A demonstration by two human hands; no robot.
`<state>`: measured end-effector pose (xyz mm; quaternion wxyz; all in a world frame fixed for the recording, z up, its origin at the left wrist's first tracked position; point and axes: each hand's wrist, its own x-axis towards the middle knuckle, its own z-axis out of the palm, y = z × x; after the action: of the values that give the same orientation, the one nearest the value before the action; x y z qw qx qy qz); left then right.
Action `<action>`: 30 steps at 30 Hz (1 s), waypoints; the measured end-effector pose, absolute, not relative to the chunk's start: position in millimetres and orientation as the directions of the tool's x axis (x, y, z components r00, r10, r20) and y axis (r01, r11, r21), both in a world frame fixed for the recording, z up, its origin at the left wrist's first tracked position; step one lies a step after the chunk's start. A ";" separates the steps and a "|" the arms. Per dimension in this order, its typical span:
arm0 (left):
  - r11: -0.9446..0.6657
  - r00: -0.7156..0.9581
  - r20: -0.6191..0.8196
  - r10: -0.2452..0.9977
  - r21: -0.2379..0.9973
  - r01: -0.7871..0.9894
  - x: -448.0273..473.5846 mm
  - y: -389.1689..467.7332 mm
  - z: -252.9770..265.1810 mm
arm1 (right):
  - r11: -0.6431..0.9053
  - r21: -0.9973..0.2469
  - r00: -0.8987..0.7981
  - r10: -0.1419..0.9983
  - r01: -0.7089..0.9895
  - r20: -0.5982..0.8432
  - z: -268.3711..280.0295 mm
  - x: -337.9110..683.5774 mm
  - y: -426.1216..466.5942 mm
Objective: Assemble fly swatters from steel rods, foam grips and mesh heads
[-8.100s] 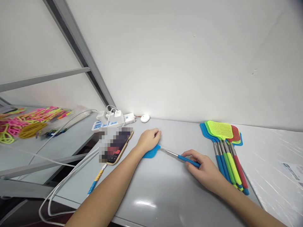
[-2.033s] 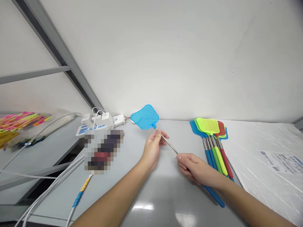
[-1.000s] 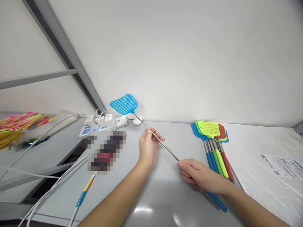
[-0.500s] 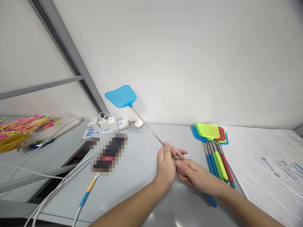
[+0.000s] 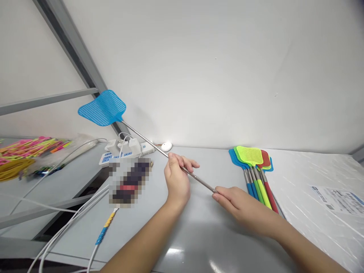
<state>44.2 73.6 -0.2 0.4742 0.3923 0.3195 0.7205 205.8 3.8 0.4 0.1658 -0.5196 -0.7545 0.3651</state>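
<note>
Across the middle of the head view, a blue fly swatter [image 5: 105,108] is held at a slant, its mesh head up at the left. Its thin metal telescopic rod runs down to the right. My left hand [image 5: 178,178] is closed round the rod partway along, with some fingers loosely extended. Lower down, my right hand [image 5: 241,206] grips the handle end, and its fingers hide the grip. Beyond my right hand lies a fanned stack of fly swatters [image 5: 251,156] with blue, green, yellow and red handles.
At left on the table are a power strip [image 5: 129,151] with plugs, white cables, and a pixelated phone-like item [image 5: 129,185]. A white earbud-like piece [image 5: 166,146] lies by the wall. Bundled colourful strips [image 5: 31,148] sit farther left; a plastic-wrapped white board [image 5: 313,167] lies right.
My left hand has moved left along with the swatter head, away from my right hand. More metal rod now shows between the hands, and the swatter reaches farther left.
</note>
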 end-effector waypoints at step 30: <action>-0.387 -0.272 0.277 0.921 0.722 -0.573 33.6 78.0 22.1 | 0.262 0.052 -0.264 0.899 0.964 0.349 -24.8 323.6 -46.6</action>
<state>33.6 78.0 22.1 0.4937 0.3469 0.2510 0.7570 323.6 -46.6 -24.8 0.1254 -0.5937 -0.7845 -0.1281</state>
